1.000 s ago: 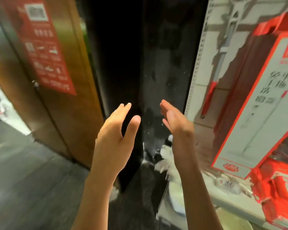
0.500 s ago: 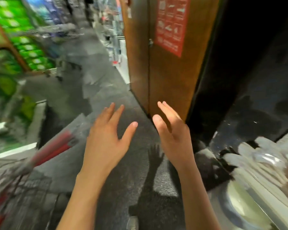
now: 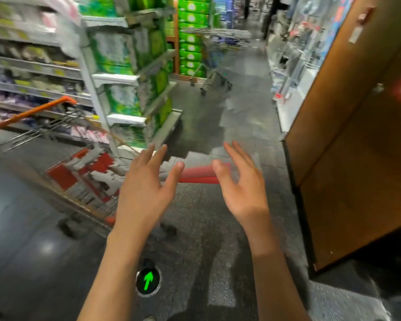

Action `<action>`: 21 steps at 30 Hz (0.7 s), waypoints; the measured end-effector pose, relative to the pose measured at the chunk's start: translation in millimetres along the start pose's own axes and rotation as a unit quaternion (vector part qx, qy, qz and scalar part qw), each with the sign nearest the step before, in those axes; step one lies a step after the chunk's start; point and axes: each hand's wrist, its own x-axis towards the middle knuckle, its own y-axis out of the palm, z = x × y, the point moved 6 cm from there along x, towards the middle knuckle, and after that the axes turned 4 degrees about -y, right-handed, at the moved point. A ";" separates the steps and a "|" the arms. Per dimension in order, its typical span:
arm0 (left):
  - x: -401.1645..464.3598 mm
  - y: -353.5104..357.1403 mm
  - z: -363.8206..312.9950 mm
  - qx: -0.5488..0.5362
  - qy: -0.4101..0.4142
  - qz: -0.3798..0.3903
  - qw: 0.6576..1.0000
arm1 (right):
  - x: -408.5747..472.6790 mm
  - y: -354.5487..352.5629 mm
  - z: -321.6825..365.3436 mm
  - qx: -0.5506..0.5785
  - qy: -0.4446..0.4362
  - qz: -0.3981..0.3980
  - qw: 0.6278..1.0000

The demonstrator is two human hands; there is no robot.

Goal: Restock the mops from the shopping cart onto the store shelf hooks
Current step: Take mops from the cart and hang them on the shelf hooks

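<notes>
Both hands are raised with fingers spread and holding nothing, left hand (image 3: 144, 193) and right hand (image 3: 243, 191) poised, apparently ready to grasp. Just beyond them lies a red-handled boxed mop (image 3: 199, 174), jutting from the orange-handled wire shopping cart (image 3: 63, 126) at left.

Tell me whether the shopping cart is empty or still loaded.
Loaded. Red-and-white mop packages lie in the shopping cart, and a red handle pokes out between the empty, open left hand and right hand.
</notes>
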 end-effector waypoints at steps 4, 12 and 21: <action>23.6 -45.5 78.0 -0.001 -0.057 -0.025 0.998 | 25.2 82.1 36.3 0.027 -0.023 0.050 0.998; 61.6 -103.7 195.7 -0.013 -0.161 -0.036 0.986 | 68.2 220.0 73.4 0.030 -0.037 0.124 0.991; 91.6 -76.8 271.8 -0.060 -0.253 -0.013 0.966 | 91.2 308.7 44.6 0.025 -0.002 0.207 0.978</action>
